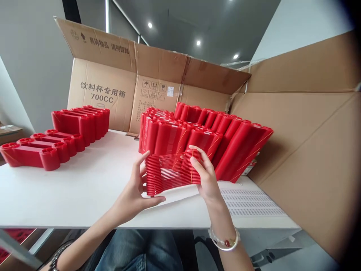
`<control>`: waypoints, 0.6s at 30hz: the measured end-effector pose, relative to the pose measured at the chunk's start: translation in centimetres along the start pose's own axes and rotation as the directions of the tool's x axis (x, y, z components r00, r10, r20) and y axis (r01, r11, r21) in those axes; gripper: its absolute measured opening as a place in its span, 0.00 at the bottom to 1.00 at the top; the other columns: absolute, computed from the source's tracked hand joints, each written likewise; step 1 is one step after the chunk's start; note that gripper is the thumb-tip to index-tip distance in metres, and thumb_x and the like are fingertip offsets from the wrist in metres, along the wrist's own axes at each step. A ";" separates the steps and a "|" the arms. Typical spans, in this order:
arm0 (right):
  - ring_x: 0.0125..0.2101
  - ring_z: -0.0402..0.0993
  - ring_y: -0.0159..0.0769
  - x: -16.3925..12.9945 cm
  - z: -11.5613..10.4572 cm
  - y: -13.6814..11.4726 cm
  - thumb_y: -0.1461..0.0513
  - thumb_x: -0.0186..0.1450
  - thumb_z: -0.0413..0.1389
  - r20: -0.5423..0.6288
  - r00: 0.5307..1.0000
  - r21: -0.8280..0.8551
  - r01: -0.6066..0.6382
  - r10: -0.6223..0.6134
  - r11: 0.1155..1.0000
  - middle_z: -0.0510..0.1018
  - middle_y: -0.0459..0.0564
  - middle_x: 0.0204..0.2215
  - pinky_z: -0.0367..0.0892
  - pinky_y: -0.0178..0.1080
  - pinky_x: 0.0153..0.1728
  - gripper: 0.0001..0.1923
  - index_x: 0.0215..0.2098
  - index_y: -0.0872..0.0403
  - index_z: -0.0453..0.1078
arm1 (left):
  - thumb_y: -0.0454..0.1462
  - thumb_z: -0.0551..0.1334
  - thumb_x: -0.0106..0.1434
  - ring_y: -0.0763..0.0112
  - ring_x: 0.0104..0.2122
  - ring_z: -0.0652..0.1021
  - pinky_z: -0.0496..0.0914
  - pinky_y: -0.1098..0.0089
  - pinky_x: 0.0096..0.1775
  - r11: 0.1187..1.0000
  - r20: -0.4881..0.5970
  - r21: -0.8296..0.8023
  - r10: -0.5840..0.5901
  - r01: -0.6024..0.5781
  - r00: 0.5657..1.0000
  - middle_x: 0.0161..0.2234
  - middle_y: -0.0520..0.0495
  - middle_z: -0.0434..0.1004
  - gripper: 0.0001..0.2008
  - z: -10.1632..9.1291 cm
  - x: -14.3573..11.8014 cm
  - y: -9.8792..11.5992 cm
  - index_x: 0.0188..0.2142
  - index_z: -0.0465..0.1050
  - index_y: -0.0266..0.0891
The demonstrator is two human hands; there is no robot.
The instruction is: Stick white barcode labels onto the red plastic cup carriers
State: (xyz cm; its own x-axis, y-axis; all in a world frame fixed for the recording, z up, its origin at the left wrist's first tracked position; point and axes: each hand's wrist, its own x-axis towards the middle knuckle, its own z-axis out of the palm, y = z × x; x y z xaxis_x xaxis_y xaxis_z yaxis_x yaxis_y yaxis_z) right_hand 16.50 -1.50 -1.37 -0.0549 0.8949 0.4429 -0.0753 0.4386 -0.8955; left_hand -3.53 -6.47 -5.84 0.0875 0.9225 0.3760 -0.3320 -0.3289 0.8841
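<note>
Between my two hands is a stack of thin red plastic pieces (172,177), held above the table's front part with its layers spread slightly apart. My left hand (138,186) is wrapped round the left end, fingers behind and thumb underneath. At the right end, my right hand (205,171) grips the stack, its thumb on the front face beside a thin orange rubber band (192,167) that runs round the layers. Right behind stand many similar red stacks (169,137), packed side by side, some with orange bands across them.
More red stacks (97,120) and shorter ones (49,158) stand at the left of the white table (93,184). Opened cardboard (107,81) walls the back and right side. A printed label sheet (251,201) lies at the front right.
</note>
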 end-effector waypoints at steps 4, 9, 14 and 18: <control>0.44 0.74 0.39 0.8 -0.7 -2.9 0.53 0.64 0.59 -0.038 0.992 -0.014 0.122 -0.123 0.992 0.76 0.46 0.45 0.69 0.44 0.50 0.18 0.51 0.43 0.68 | 0.28 0.74 0.44 0.57 0.43 0.78 0.74 0.68 0.35 0.938 0.037 0.291 0.188 -0.191 0.981 0.57 0.41 0.69 0.47 0.4 2.9 2.2 0.61 0.59 0.51; 0.51 0.72 0.40 1.8 -2.0 -4.4 0.53 0.64 0.59 -0.072 0.974 -0.046 0.211 -0.214 0.976 0.75 0.47 0.51 0.66 0.46 0.55 0.17 0.51 0.45 0.67 | 0.34 0.71 0.50 0.37 0.61 0.63 0.62 0.44 0.58 0.438 0.312 0.747 0.434 -0.500 0.845 0.62 0.34 0.59 0.41 0.7 6.6 4.1 0.61 0.58 0.42; 0.61 0.63 0.42 1.6 -2.0 -4.7 0.54 0.66 0.57 -0.106 0.953 -0.171 0.265 -0.285 0.949 0.69 0.50 0.59 0.54 0.49 0.65 0.20 0.55 0.47 0.65 | 0.35 0.67 0.54 0.33 0.58 0.66 0.62 0.40 0.56 0.121 0.507 0.796 0.399 -0.592 0.764 0.56 0.28 0.64 0.39 1.9 8.5 4.1 0.64 0.55 0.36; 0.66 0.54 0.45 -0.1 -2.7 -8.0 0.52 0.65 0.59 -0.080 0.897 -0.294 0.395 -0.434 0.870 0.59 0.50 0.66 0.50 0.53 0.66 0.36 0.67 0.41 0.50 | 0.34 0.66 0.56 0.36 0.56 0.67 0.63 0.41 0.57 -0.090 0.560 0.796 0.488 -0.599 0.670 0.54 0.28 0.64 0.38 1.1 10.0 4.5 0.64 0.53 0.35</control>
State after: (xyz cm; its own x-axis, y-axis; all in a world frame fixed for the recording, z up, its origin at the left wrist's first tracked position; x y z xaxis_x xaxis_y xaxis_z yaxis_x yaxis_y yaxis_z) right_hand 19.79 -4.89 5.57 0.0632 0.6194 0.7826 0.2059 0.7592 -0.6175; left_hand -3.08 1.03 2.21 0.4222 0.3445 0.8385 0.7247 -0.6839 -0.0839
